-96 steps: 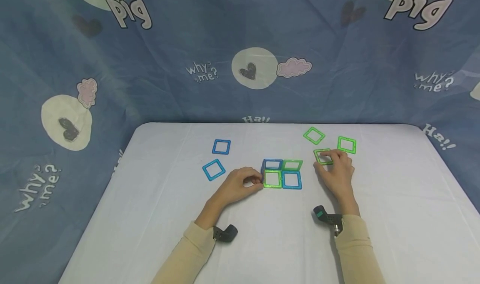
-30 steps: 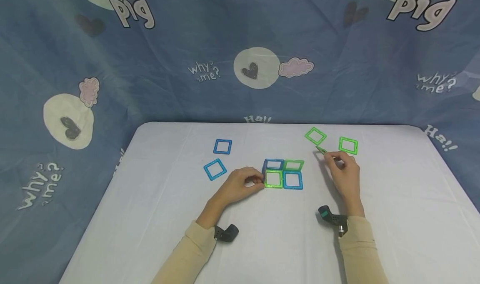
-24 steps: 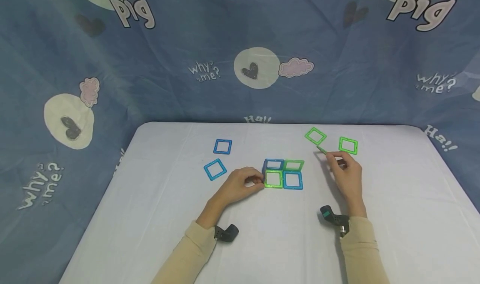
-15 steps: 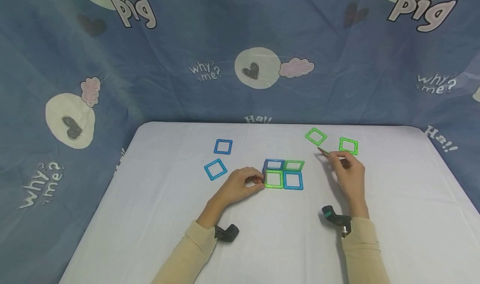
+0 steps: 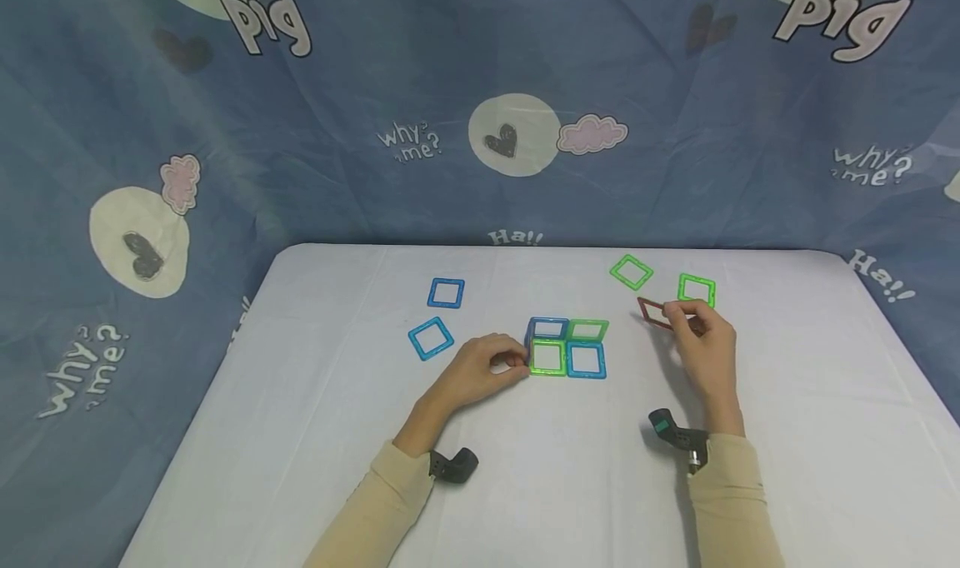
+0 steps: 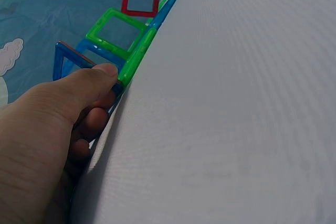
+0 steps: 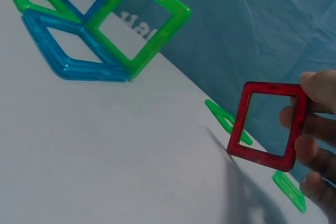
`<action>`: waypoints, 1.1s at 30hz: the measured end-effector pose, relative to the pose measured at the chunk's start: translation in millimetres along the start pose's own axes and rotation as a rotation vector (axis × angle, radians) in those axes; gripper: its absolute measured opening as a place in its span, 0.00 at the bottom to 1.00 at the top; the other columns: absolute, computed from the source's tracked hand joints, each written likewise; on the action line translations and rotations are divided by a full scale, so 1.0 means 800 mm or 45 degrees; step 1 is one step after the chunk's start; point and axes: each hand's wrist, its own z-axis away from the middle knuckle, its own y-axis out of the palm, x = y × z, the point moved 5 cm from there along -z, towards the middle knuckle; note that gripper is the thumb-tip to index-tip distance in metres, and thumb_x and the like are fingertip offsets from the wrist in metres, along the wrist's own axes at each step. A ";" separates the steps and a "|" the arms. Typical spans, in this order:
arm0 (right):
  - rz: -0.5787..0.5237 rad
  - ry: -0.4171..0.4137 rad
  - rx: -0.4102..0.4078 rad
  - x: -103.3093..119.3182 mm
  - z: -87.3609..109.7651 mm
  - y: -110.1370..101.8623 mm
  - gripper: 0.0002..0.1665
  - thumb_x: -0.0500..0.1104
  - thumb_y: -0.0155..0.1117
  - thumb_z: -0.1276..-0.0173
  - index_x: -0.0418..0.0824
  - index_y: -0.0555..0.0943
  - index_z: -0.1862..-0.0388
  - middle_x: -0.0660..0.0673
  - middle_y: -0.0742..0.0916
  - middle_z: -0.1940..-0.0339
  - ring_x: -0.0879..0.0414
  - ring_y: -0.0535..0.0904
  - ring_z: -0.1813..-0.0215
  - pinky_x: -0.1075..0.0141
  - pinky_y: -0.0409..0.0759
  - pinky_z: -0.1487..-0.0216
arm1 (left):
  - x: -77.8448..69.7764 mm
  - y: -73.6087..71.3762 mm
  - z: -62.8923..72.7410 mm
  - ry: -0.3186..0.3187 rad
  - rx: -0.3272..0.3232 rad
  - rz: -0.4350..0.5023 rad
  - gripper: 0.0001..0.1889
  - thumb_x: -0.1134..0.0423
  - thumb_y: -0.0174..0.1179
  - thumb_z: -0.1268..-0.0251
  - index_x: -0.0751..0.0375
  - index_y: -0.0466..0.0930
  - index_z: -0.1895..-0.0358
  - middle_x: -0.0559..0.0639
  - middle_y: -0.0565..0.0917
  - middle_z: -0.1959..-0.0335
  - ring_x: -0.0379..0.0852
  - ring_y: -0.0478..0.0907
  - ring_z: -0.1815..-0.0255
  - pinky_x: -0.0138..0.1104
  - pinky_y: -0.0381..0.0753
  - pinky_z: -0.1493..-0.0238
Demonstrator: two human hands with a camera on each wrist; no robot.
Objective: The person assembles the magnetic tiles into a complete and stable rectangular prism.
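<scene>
My right hand (image 5: pixel 703 339) holds a square frame-like magnetic tile (image 7: pixel 239 121) by one side, above the table. Its face shows red in both wrist views. My left hand (image 5: pixel 480 368) pinches a blue tile (image 6: pixel 59 61) standing at the left end of a joined group of tiles. That group has a green tile (image 5: pixel 547 373) and a blue tile (image 5: pixel 586 376) flat in front. Behind them a blue tile (image 5: pixel 548 321) and a green tile (image 5: pixel 587 324) stand up along the back edge. My left fingertips are partly hidden behind the thumb.
Two loose blue tiles, one farther back (image 5: pixel 446 305) and one nearer (image 5: pixel 413 345), lie left of the group. Two loose green tiles, a diamond-turned one (image 5: pixel 619 264) and another (image 5: pixel 697 279), lie at the back right. A printed blue cloth (image 5: pixel 337 193) hangs behind the white table (image 5: pixel 555 485).
My right hand has lifted the tile and drawn it slightly rightward, turning it so its visible face goes from green to red. My left hand stays in place at the group.
</scene>
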 end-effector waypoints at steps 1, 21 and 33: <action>0.003 0.004 0.013 0.000 0.000 -0.001 0.20 0.57 0.58 0.33 0.43 0.82 0.59 0.51 0.81 0.73 0.63 0.69 0.77 0.75 0.66 0.76 | 0.000 0.000 0.000 0.001 -0.001 0.003 0.11 0.55 0.66 0.43 0.47 0.82 0.57 0.35 0.81 0.66 0.32 0.74 0.63 0.28 0.79 0.52; -0.016 -0.080 0.179 0.006 -0.003 0.000 0.19 0.53 0.51 0.27 0.43 0.79 0.49 0.48 0.83 0.61 0.66 0.78 0.67 0.80 0.72 0.65 | 0.002 0.000 -0.001 0.012 -0.008 -0.009 0.11 0.54 0.66 0.43 0.47 0.82 0.57 0.35 0.81 0.66 0.32 0.74 0.63 0.28 0.79 0.53; -0.124 -0.101 0.323 0.005 -0.001 0.006 0.17 0.49 0.51 0.26 0.41 0.80 0.49 0.43 0.82 0.61 0.66 0.79 0.66 0.76 0.76 0.68 | 0.001 0.000 0.000 0.016 -0.005 -0.009 0.10 0.54 0.66 0.42 0.46 0.82 0.57 0.35 0.81 0.66 0.32 0.74 0.63 0.28 0.79 0.53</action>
